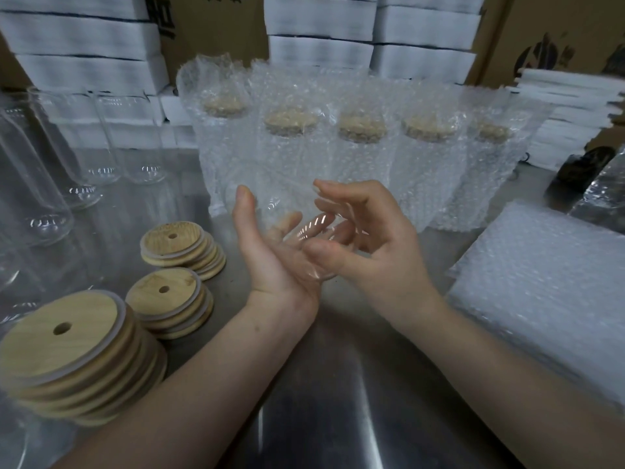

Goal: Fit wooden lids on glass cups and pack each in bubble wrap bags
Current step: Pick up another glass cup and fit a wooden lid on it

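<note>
Fingers and thumb of the right hand curl round a clear glass cup, which is tilted and held above the worktop. It lies across the upturned palm of the left hand, whose loosely bent fingers show through the glass while the thumb stands clear. Wooden lids sit stacked to the left, with flat bubble wrap bags to the right.
</note>
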Demonstrator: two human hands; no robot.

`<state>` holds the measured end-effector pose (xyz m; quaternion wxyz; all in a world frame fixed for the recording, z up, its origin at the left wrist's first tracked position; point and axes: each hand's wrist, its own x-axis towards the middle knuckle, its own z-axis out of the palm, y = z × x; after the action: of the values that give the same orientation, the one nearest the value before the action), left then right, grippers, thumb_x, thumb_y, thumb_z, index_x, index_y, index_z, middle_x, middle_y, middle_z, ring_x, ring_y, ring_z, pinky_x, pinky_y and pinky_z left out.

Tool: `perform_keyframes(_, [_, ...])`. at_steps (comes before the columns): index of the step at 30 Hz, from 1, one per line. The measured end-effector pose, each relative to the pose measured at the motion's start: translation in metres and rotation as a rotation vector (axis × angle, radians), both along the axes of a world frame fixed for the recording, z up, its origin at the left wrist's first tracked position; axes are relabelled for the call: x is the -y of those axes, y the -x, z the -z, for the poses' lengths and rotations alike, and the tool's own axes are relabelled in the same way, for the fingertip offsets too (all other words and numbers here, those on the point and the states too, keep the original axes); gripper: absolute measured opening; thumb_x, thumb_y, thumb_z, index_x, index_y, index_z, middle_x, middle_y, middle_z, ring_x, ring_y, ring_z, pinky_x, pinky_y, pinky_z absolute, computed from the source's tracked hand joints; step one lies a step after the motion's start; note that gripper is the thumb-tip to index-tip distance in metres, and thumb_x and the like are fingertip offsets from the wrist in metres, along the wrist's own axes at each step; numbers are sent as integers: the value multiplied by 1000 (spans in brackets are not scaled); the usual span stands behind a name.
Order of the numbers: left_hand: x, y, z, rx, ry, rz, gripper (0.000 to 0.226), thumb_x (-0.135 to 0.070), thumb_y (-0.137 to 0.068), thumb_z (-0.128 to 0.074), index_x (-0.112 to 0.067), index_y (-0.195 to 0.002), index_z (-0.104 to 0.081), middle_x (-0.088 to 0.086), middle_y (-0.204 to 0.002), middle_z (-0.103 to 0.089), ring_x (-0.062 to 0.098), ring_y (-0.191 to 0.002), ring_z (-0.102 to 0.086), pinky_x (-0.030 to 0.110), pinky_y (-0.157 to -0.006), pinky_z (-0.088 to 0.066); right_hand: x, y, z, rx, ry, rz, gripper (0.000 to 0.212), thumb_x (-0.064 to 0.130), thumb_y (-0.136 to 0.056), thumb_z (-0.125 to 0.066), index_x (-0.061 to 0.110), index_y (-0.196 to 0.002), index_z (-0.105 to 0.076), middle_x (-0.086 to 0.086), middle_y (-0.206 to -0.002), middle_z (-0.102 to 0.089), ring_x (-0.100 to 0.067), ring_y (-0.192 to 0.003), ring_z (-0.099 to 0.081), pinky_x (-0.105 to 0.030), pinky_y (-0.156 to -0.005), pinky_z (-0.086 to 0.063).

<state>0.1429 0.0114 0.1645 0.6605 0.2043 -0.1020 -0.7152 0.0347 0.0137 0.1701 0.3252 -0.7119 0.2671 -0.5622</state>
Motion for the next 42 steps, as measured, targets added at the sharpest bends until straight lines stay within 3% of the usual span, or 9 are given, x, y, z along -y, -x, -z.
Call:
perform_keyframes(5, [3, -2, 2, 25, 34, -7, 101, -73, -66, -57, -1, -137, -46, 23, -121, -64, 38, -99, -71, 42, -65, -59, 2, -1, -10, 161, -75, -95, 18, 18, -80, -69, 20, -98, -68, 11, -88, -74, -9, -89, -71, -25, -82, -57])
perform_keyframes(11, [4, -8, 4, 34, 65, 3, 93, -72, -66, -58, 1, -124, -49, 27, -119, -64, 41, -100, -70, 46, -66, -59, 19, 23, -17, -37, -226, -264, 38, 24, -85, -59, 20, -122, -61, 9, -125, -65, -14, -127, -56, -38, -105, -48])
perform_keyframes(15, [4, -9, 5, 23, 115, 39, 97, -72, -67, -57, 6, -124, -46, 23, -107, -67, 38, -85, -73, 43, -61, -59, 23, 35, -20, -145, -238, -366, 49, 21, -81, -63, 23, -130, -54, 17, -133, -59, -13, -139, -43, -36, -117, -34])
perform_keyframes(23, [4, -11, 4, -7, 97, 42, 88, -76, -77, -49, 1, -118, -53, 18, -86, -72, 36, -73, -73, 38, -54, -57, 18, 30, -19, -213, -116, -300, 63, -2, -71, -76, 31, -122, -60, 14, -134, -58, -13, -135, -48, -30, -96, -52])
perform_keyframes(26, [5, -11, 3, 3, 71, 19, 88, -77, -77, -46, 0, -118, -53, 17, -87, -72, 35, -73, -73, 40, -58, -57, 14, 24, -18, -274, -46, -200, 69, 5, -67, -81, 39, -122, -57, 14, -136, -56, -14, -129, -51, -36, -97, -53])
perform_keyframes(31, [3, -8, 5, -6, 57, -3, 87, -76, -78, -48, -1, -122, -51, 18, -88, -73, 37, -79, -74, 43, -60, -58, 11, 18, -17, -365, 153, -43, 68, 37, -61, -87, 48, -116, -49, 24, -130, -52, -9, -120, -55, -31, -90, -55])
perform_keyframes(34, [0, -4, 7, 0, 72, 12, 87, -77, -79, -47, -2, -124, -50, 20, -100, -72, 37, -87, -73, 44, -66, -59, 10, 9, -11, -330, 240, 51, 71, 51, -56, -81, 44, -115, -42, 20, -127, -49, -6, -116, -54, -29, -89, -51])
perform_keyframes(37, [-3, 2, 5, -71, 73, 53, 93, -76, -76, -52, -2, -132, -47, 25, -120, -66, 41, -98, -70, 47, -71, -59, 12, 0, -3, -278, 337, 140, 68, 53, -63, -73, 33, -117, -37, 11, -118, -46, -11, -110, -51, -39, -89, -50])
perform_keyframes(42, [-1, 5, 8, -91, 87, 78, 88, -77, -77, -50, -1, -122, -48, 23, -98, -73, 35, -87, -74, 40, -64, -59, 13, -7, 1, -282, 352, 259, 52, 72, -87, -43, 29, -117, -36, 14, -111, -47, -5, -94, -52, -32, -80, -50])
